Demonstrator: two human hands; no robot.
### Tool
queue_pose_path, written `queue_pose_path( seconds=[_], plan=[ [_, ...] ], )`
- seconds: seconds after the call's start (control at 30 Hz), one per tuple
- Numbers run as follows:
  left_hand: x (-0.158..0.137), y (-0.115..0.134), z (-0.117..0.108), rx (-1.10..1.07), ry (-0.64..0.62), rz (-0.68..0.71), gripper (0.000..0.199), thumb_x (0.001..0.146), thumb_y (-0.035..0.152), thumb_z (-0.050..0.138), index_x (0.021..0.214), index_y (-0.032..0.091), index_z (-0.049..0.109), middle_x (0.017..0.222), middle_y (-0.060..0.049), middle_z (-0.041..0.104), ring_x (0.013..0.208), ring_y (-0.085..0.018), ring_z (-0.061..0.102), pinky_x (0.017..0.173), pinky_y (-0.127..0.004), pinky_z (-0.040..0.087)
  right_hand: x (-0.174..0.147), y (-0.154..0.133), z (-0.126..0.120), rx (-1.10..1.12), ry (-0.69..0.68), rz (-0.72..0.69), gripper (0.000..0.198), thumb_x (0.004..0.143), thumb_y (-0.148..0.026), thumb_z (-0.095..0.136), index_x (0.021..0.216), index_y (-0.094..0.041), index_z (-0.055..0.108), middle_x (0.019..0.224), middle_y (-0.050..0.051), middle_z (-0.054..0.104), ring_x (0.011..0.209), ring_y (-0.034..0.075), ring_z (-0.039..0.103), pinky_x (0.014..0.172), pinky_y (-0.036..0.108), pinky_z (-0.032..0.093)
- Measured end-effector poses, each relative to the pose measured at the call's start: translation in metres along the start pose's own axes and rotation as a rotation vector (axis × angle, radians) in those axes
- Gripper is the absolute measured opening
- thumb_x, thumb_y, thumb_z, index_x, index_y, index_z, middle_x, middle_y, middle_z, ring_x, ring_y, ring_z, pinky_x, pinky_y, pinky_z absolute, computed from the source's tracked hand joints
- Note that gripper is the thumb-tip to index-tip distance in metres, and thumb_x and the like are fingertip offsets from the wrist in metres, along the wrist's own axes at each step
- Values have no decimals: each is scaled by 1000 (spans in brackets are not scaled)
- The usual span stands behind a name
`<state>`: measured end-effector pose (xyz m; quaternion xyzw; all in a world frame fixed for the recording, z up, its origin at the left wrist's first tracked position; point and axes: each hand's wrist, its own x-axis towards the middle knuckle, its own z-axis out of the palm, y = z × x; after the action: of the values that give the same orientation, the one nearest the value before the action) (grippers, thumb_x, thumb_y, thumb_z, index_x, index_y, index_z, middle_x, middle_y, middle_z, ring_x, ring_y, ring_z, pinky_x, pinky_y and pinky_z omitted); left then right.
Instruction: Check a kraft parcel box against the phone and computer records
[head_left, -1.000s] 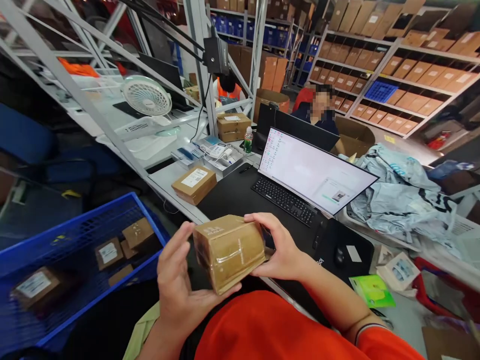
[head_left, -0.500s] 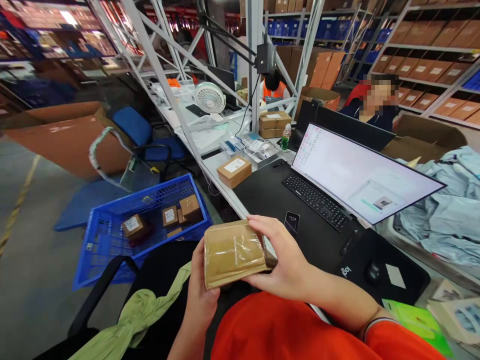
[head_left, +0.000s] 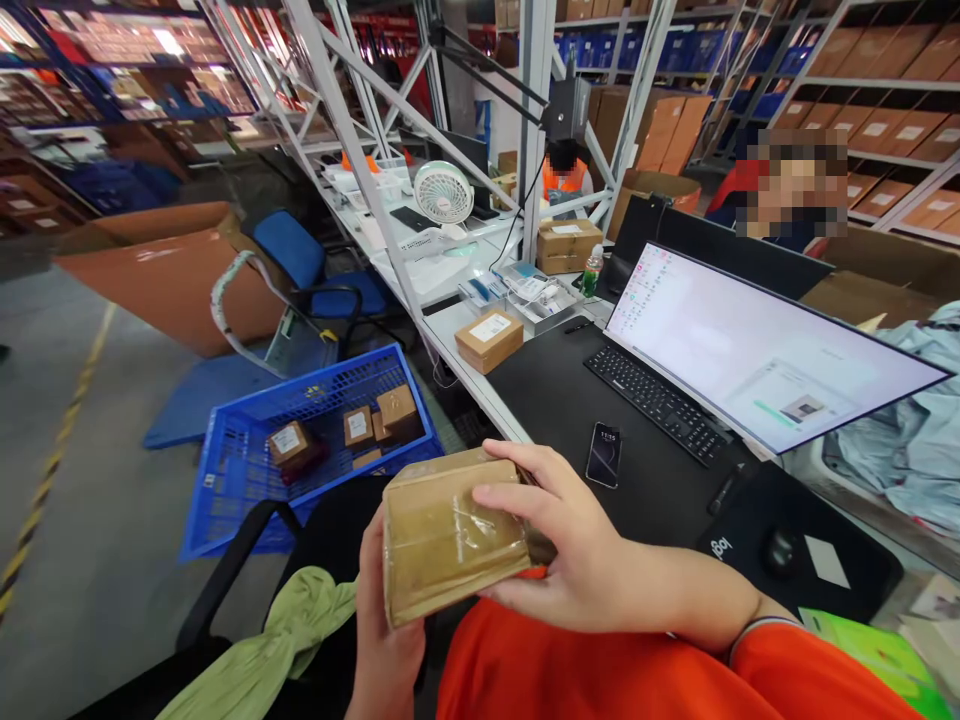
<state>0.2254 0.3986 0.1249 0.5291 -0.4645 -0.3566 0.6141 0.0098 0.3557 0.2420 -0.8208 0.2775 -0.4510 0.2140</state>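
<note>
A small brown cardboard box (head_left: 442, 550), wrapped in shiny clear tape, is held between both hands above my lap. My left hand (head_left: 386, 610) grips its left side from below, with part of the fingers hidden behind it. On the right side, my right hand (head_left: 577, 540) clasps the box, its fingers over the top and front face and the thumb low down. Just past my right hand, a phone (head_left: 604, 455) lies on the black desk mat (head_left: 517, 385).
Left of the desk, a blue plastic crate (head_left: 251, 515) on the floor holds several small boxes. On the desk are a labelled box (head_left: 489, 340), a keyboard (head_left: 660, 400), a monitor (head_left: 757, 340) and a mouse (head_left: 780, 550). A co-worker (head_left: 795, 185) sits behind the monitor.
The box has moved slightly left and down in my hands. A finger of my right hand now lies across its front face. The view has shifted a little to the left.
</note>
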Motion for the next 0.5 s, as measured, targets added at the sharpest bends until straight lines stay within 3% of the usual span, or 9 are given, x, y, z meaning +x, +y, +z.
queue_pose_path(
  seconds=[0.13,0.3,0.5],
  plan=[
    [7,-5,-10,-65,36,-54,91,66,76,73,144,35,51,156,-9,48,142,-41,46,113,-53,49,8,3,9,-31,-22,-7,62,82,-37,80,139,-33,56,152,15,46,137,32,52,109,47,49],
    [17,-18,-17,-75,65,-75,81,73,69,72,143,34,52,154,-9,50,143,-40,46,113,-53,50,19,8,17,-70,-43,-36,53,83,-37,79,132,-29,61,152,17,45,138,31,52,109,46,50],
    [31,-36,-26,-142,148,-47,77,63,68,79,130,33,64,129,-7,69,112,-36,68,82,-43,66,29,13,25,-68,-44,-50,46,84,-38,79,126,-29,62,151,17,48,138,31,52,109,48,50]
  ],
)
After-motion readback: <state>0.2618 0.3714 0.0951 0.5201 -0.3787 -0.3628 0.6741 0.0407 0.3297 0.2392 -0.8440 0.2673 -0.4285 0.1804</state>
